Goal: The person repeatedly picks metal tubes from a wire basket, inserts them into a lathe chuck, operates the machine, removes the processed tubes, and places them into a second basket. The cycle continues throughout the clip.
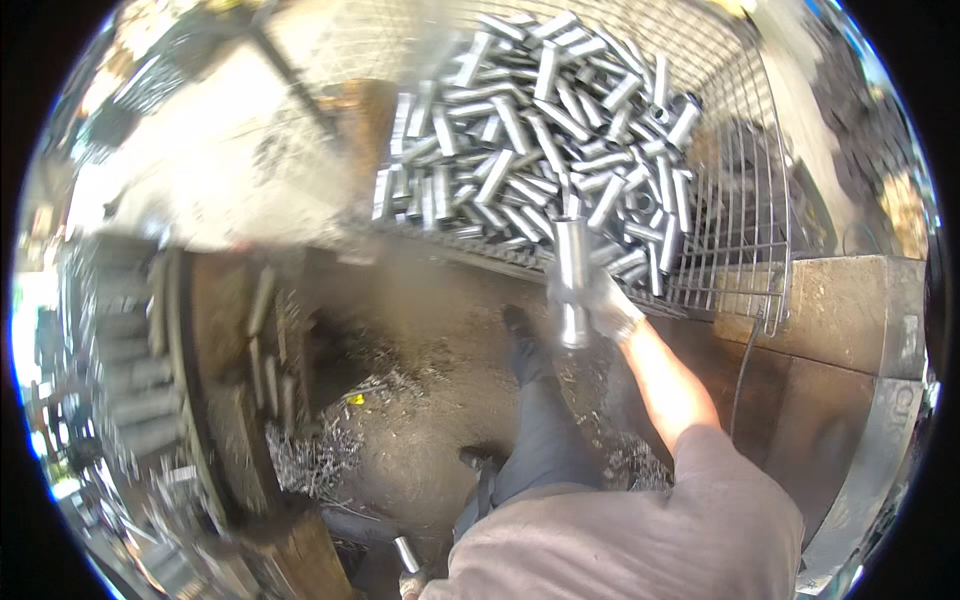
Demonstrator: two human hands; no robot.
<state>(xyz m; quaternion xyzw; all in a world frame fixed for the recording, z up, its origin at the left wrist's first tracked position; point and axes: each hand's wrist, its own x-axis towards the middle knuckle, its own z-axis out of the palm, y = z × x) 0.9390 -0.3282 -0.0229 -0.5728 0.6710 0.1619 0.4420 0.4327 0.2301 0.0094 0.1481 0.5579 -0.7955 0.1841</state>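
Observation:
My right hand (608,303), in a pale glove, is wrapped round a shiny metal tube (571,250) at the near edge of the wire basket (745,225). The tube stands roughly lengthwise to me, its far end over the heap of similar metal tubes (515,125) in the basket. Low at the bottom edge, beside my body, my left hand (411,583) is mostly cut off by the frame. A short metal tube (404,553) sticks up out of it, and its fingers look closed round that tube.
On the left stands a worn brown bench or rack (225,370) with blurred rod-like pieces. Metal shavings (318,455) lie on the dirty floor beside my feet. A large metal box (830,400) stands at the right, with a thin dark cable (743,385) by it.

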